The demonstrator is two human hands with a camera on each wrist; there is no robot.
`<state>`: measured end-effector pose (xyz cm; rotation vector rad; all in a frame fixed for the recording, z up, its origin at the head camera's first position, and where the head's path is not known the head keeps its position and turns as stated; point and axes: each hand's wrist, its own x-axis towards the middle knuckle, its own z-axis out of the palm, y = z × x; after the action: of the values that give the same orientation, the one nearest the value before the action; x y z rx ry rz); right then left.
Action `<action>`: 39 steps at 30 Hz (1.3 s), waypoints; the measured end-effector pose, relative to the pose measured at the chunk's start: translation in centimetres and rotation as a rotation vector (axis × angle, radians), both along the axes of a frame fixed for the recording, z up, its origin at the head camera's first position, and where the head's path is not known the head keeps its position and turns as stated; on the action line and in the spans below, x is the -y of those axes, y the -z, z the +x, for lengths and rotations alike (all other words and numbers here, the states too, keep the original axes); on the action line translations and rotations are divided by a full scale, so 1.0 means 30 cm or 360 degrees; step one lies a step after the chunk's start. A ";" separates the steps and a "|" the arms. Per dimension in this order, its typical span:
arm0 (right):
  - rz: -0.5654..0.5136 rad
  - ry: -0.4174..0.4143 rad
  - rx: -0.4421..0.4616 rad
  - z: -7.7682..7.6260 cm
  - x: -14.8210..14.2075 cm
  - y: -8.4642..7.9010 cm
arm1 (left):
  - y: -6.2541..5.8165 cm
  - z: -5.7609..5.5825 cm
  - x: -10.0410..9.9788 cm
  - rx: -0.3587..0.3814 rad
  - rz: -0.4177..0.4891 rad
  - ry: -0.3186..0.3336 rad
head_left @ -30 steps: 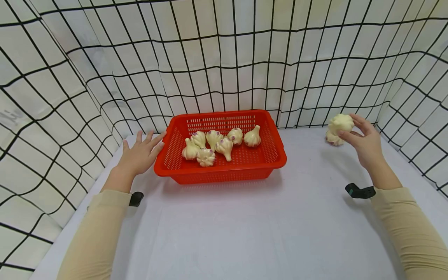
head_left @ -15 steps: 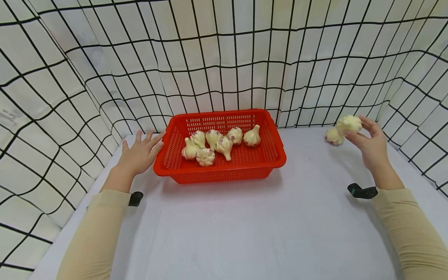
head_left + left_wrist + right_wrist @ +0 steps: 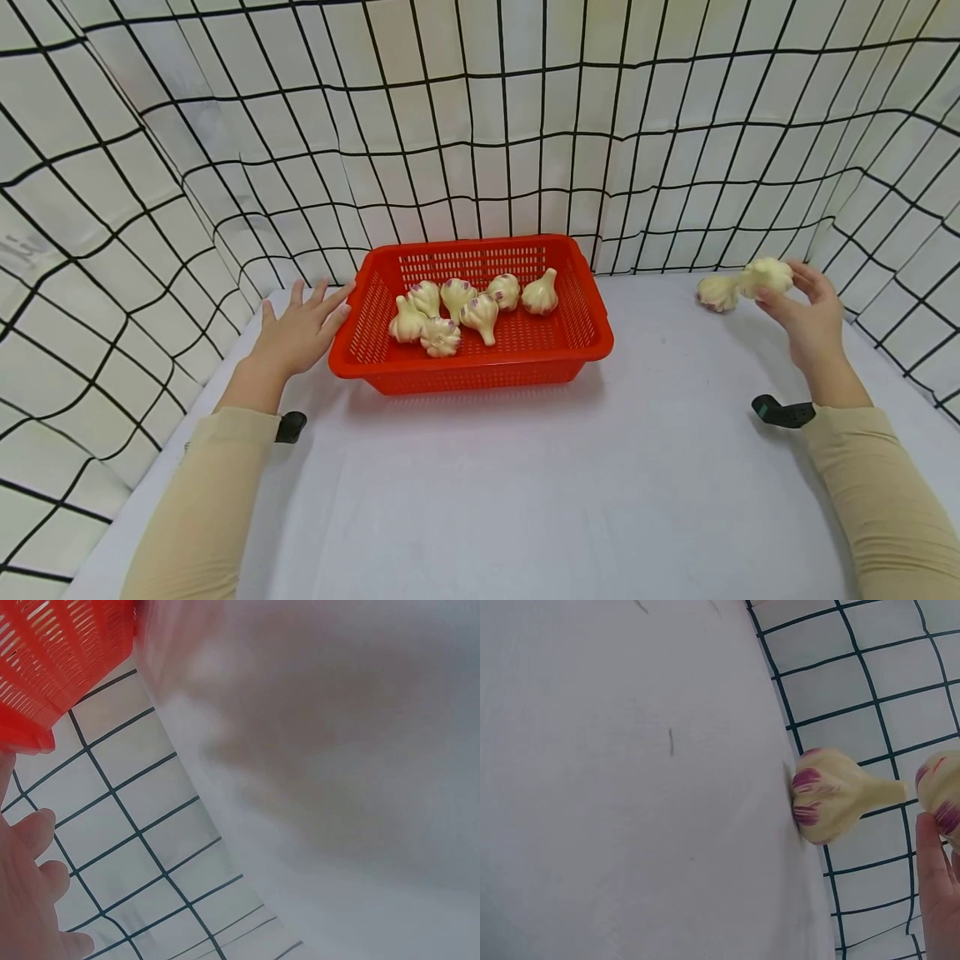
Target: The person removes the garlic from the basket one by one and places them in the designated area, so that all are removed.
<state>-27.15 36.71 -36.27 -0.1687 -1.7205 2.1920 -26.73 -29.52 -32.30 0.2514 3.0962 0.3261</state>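
So we've got a garlic bulb [image 3: 767,277] pinched in our right hand [image 3: 819,323], up off the bench [image 3: 480,500]. Another bulb [image 3: 825,796] stands stem-up just left of it, way nearer that hand; our left hand [image 3: 302,328], fingers spread, sits by the red basket's [image 3: 480,364] left end.

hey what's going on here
A person is handling garlic bulbs. The right hand holds one bulb off the white table, near another bulb standing there. The left hand, fingers spread, is at the left end of a red basket with several more bulbs inside.
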 end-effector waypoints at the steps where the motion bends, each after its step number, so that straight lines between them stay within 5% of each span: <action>1: 0.0005 0.0015 0.0033 -0.003 -0.004 0.003 | 0.001 0.000 0.000 -0.0003 -0.0001 0.0000; 6: -0.0039 0.0088 0.0161 -0.021 -0.023 0.015 | 0.003 -0.002 0.002 -0.0004 -0.0005 0.0001; 13: -0.0265 0.0083 0.0114 -0.025 -0.042 0.022 | 0.006 -0.003 0.004 0.0004 -0.0001 -0.0003; 39: -0.0390 0.0065 0.0464 -0.068 -0.103 0.047 | 0.001 -0.001 0.000 0.0007 -0.0006 -0.0008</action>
<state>-29.18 39.82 -37.68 -0.6054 -1.5620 2.4387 -26.75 -29.53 -32.33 0.2427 3.0931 0.3209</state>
